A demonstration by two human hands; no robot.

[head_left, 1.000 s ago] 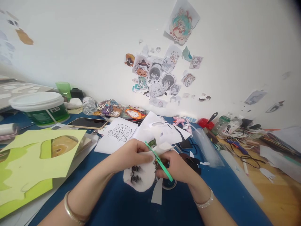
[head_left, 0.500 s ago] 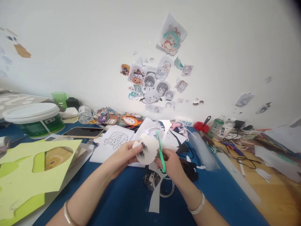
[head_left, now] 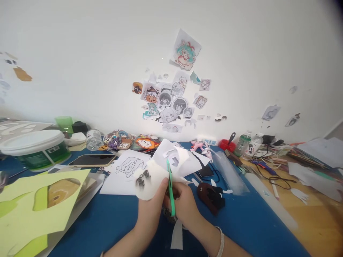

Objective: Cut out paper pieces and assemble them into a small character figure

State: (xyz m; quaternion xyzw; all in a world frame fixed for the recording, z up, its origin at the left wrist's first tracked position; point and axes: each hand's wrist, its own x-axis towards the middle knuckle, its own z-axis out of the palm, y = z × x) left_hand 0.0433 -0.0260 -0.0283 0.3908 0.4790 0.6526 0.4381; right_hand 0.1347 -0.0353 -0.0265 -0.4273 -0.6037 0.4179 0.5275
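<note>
My left hand [head_left: 151, 210] pinches a white paper cut-out [head_left: 148, 178] with a dark drawn figure on it, held up above the blue mat [head_left: 112, 225]. My right hand [head_left: 183, 205] is closed round green scissors [head_left: 169, 187], whose blades point up along the cut-out's right edge. A strip of white offcut paper [head_left: 177, 235] hangs below the hands. The two hands touch each other at the middle of the view.
A line-drawing sheet [head_left: 125, 169] and cut white sheets [head_left: 184, 159] lie behind the hands. A phone [head_left: 92, 160], a white-lidded tub [head_left: 33, 148], yellow-green card [head_left: 32, 203], a dark brown object [head_left: 211, 196], bottles [head_left: 248, 144] and stickers on the wall [head_left: 171, 98] surround them.
The cut-out has been turned and raised, its drawn part now to the left. Both hands have shifted nearer the lower middle, and the scissors now stand more upright.
</note>
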